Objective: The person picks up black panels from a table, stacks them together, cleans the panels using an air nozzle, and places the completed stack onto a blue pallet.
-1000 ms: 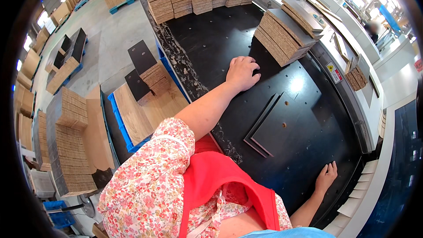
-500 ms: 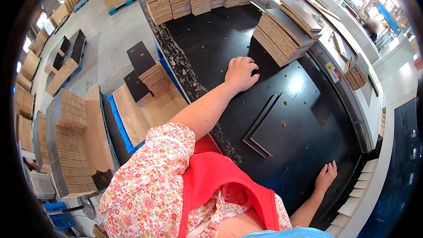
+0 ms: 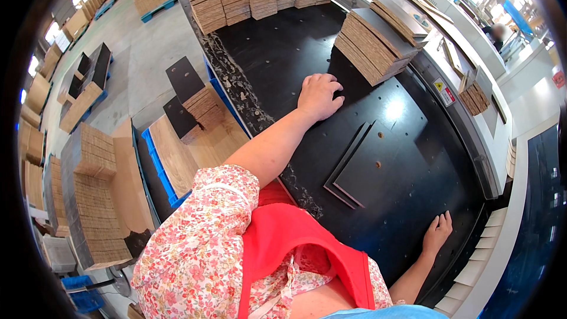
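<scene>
Two dark, flat panels (image 3: pixel 361 178) overlap, slightly offset; left hand (image 3: pixel 319 96) and right hand (image 3: pixel 436 234) empty, loosely open.

Head fisheye: wide, looks down from above my left fingers (image 3: pixel 334 87) and right fingers (image 3: pixel 443 223).
Black table (image 3: pixel 283 53): near, under my fingers, mid-frame.
Grey floor (image 3: pixel 142 62): farther off, left of my left fingers.

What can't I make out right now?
All in the head view:
Left hand: palm, hidden by its back.
Right hand: palm, likewise.
Lower dark board: mostly covered by the upper board.
Dark blue panel: cut off by right rim.
Distant person: blurred, too small.
</scene>
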Available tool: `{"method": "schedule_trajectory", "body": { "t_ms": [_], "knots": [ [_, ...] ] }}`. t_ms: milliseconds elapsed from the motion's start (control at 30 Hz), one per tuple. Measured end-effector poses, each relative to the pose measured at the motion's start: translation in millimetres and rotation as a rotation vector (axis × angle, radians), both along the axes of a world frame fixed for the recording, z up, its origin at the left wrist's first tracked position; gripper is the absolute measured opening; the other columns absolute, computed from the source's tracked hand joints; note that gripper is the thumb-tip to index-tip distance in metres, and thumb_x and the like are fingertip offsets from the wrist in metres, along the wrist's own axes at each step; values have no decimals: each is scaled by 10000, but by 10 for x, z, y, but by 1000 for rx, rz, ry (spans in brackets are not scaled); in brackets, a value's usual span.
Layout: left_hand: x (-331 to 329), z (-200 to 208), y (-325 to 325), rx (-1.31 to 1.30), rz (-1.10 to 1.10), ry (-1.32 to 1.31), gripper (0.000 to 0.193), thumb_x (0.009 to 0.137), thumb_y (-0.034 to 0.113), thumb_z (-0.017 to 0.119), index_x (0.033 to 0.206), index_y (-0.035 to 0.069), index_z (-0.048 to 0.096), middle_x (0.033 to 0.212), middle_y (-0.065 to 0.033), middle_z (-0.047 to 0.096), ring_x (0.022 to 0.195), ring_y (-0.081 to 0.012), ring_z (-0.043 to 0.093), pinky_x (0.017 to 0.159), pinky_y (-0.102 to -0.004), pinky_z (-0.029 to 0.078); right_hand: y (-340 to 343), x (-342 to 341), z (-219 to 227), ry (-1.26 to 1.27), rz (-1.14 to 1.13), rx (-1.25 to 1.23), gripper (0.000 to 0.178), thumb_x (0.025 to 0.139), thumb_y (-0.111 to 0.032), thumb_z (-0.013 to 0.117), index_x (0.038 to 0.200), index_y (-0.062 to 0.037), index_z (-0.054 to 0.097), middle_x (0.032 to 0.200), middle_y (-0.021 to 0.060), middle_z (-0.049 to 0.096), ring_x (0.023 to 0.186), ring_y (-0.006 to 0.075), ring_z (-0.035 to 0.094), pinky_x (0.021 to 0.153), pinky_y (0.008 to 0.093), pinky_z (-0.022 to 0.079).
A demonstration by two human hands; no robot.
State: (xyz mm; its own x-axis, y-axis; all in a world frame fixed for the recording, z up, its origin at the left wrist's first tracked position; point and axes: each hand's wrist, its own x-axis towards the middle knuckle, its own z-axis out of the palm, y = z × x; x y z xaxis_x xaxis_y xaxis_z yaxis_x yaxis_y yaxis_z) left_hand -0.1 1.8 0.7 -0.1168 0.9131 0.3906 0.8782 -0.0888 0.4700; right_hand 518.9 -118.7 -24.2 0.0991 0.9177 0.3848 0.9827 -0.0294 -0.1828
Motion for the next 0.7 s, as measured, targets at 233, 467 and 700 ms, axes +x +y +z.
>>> {"method": "schedule_trajectory", "body": {
  "t_ms": [233,467,700],
  "knots": [
    [-4,9,3,-1,-2,-1,314,865,331,681,1109,136,719,1288,-62,591,1284,-267,471,1120,-440,315,5,-36,29,12,-4,3,305,968,-131,562,1149,90,668,1379,214,562,1249,376,513,1077,426,387],
    [0,-17,2,18,3,-4,308,858,330,687,1096,138,723,1276,-56,591,1279,-253,467,1130,-433,300,-12,-94,54,28,-14,17,290,959,-115,562,1130,90,677,1375,216,564,1242,381,512,1075,429,388],
    [6,5,-2,-6,2,-9,315,866,329,682,1113,138,718,1283,-54,585,1284,-253,462,1134,-431,295,-16,-94,57,23,-12,11,295,963,-116,560,1139,91,674,1383,211,559,1253,376,502,1076,430,388]
  ]
}}
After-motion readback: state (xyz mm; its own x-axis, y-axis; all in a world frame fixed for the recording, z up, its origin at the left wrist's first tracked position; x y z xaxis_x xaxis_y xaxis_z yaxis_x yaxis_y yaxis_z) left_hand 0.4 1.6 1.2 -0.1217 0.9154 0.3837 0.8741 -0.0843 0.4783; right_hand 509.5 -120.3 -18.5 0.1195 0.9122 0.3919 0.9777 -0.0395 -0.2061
